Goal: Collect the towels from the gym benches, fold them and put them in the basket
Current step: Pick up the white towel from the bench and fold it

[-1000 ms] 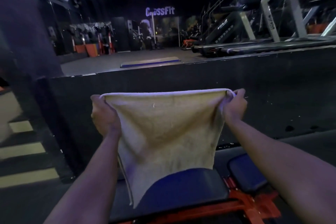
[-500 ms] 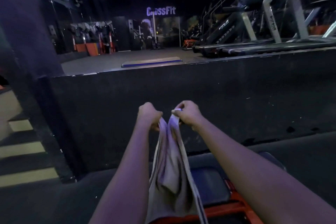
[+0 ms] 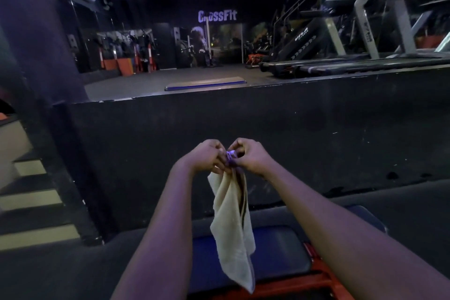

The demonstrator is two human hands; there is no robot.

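Note:
A pale yellow towel [image 3: 231, 224] hangs folded in half lengthwise in front of me, its lower end dangling over a gym bench [image 3: 275, 251] with a dark blue pad and an orange frame. My left hand [image 3: 207, 157] and my right hand [image 3: 248, 156] are pressed together at chest height, both pinching the towel's top corners. No basket is in view.
A low black wall [image 3: 292, 134] runs across right behind the bench. Beyond it lie an open gym floor with a blue-edged mat [image 3: 205, 83] and treadmills [image 3: 353, 61] at the right. Yellow-striped steps [image 3: 29, 202] descend at the left.
A second ago my hands held the towel spread wide. They have come together in the middle, folding the towel in half so it hangs as a narrow strip.

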